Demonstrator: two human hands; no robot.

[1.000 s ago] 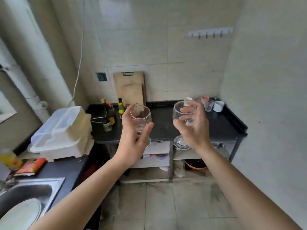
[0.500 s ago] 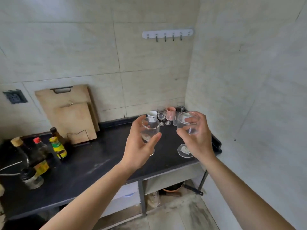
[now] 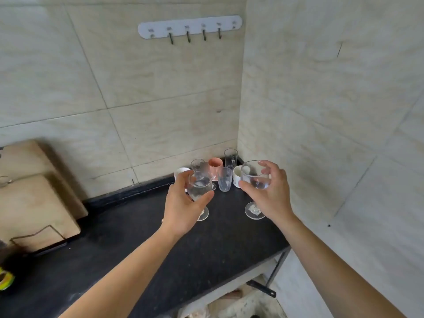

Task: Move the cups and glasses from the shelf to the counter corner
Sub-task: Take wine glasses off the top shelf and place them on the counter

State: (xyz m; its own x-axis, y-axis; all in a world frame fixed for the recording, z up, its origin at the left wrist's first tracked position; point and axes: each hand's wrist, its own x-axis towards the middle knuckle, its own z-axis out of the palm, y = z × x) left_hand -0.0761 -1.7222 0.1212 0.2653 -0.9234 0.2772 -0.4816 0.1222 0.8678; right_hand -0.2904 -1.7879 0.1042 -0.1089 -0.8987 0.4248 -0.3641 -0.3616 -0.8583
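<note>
Over the black counter [image 3: 142,244], each hand [image 3: 183,207] [image 3: 270,193] grips a clear, unmarked stemmed glass [image 3: 199,187] [image 3: 254,177].

Black counter [image 3: 142,244], pink cup [image 3: 215,166], clear glasses [image 3: 223,180], perhaps white cups [image 3: 237,175], beige marbled tiles [image 3: 160,92]

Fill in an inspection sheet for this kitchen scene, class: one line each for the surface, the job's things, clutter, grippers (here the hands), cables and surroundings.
Surface: black counter, bare in the middle.
Job's things: one stemmed glass in the left hand, another stemmed glass in the right; a pink cup, white cups and clear glasses already stand in the corner.
Clutter: wooden cutting boards lean on the back wall.
Grippers: left hand and right hand each closed round a glass bowl.
Cables: nothing seen.
Surroundings: tiled walls; white hook rail, hooks bare.
</note>
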